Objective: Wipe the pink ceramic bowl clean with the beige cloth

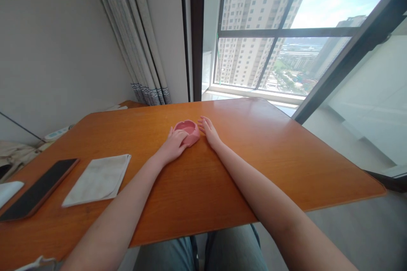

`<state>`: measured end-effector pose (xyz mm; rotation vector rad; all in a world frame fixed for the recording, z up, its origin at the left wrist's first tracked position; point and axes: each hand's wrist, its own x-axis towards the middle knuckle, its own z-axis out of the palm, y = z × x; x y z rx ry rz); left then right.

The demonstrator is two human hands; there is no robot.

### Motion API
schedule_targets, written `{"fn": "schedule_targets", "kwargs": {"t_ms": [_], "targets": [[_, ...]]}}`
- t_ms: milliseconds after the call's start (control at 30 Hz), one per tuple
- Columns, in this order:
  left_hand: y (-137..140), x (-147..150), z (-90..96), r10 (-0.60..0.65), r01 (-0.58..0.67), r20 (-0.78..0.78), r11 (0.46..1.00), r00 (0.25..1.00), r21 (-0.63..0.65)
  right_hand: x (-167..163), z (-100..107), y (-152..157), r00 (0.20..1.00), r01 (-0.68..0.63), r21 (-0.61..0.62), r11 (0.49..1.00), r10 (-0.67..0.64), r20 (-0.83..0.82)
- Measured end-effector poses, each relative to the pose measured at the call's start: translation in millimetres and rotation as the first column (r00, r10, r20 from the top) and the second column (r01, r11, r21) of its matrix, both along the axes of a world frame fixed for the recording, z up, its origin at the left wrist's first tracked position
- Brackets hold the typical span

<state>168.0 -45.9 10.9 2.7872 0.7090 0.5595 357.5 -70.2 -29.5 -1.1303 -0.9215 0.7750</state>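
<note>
A small pink bowl (192,136) with an uneven, notched rim stands upright on the orange-brown wooden table (254,144). My left hand (174,143) grips its near left side, some fingers over the rim and the thumb along the front wall. Nothing shows inside the part of the bowl that I can see; my fingers cover some of it. Just right of the bowl, my right hand (208,130) rests side-on near the tabletop. Its fingers are stretched out and slightly spread, with nothing in them and a small gap to the bowl.
On the table's left lie a folded white cloth (98,180), a long dark flat board (40,188) and part of a white item (9,190). A white cord (38,262) shows at the near left edge. Beyond the table are a curtain (136,42) and a window (280,34).
</note>
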Motion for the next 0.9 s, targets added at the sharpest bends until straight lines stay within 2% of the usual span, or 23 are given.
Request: {"fn": "schedule_targets", "kwargs": {"t_ms": [67,133,300,433,567,633,700,733,767,800,833,867,900], "targets": [[-4,0,-0.6,-0.072,0.071,-0.005,0.997,0.997,-0.031,-1,2,-1,0.999,-0.038,-0.014,0.999,0.038,-0.012],[-4,1,-1.3,-0.116,0.116,-0.006,0.993,0.993,-0.027,-2,5,-3,0.997,-0.054,-0.028,0.998,0.056,0.060],[-2,2,-4.6,-0.130,0.130,0.012,0.991,0.991,-0.010,-3,9,-6,0.965,-0.130,-0.042,0.991,0.136,0.225],[-5,5,-3.5,-0.123,0.123,0.028,0.992,0.992,-0.021,-4,9,-7,0.956,-0.101,-0.035,0.994,0.107,0.274],[-3,-5,8.0,-0.153,0.157,0.056,0.984,0.987,-0.087,-5,10,-9,0.948,-0.072,-0.063,0.995,0.087,0.305],[4,-26,15.4,-0.059,0.075,0.132,0.990,0.990,-0.117,-6,10,-10,0.951,-0.079,-0.076,0.994,0.098,0.294],[12,-61,21.4,0.174,-0.148,0.212,0.980,0.962,-0.134,-6,11,-11,0.954,-0.081,-0.084,0.993,0.102,0.282],[15,-83,23.4,0.312,-0.285,0.200,0.946,0.929,-0.155,-6,11,-11,0.954,-0.076,-0.086,0.993,0.098,0.282],[16,-106,24.7,0.453,-0.432,0.130,0.888,0.882,-0.161,-6,11,-10,0.953,-0.070,-0.089,0.994,0.093,0.287],[16,-131,25.0,0.604,-0.598,0.026,0.793,0.796,-0.117,-6,11,-10,0.951,-0.066,-0.090,0.994,0.090,0.295],[14,-155,24.4,0.745,-0.748,-0.090,0.664,0.661,0.000,-6,11,-10,0.949,-0.063,-0.091,0.994,0.088,0.302],[12,-178,22.8,0.854,-0.847,-0.143,0.517,0.500,0.124,-7,11,-10,0.947,-0.061,-0.093,0.994,0.087,0.309],[9,-198,20.0,0.908,-0.890,-0.195,0.407,0.371,0.206,-7,11,-10,0.946,-0.056,-0.094,0.994,0.083,0.314]]}}
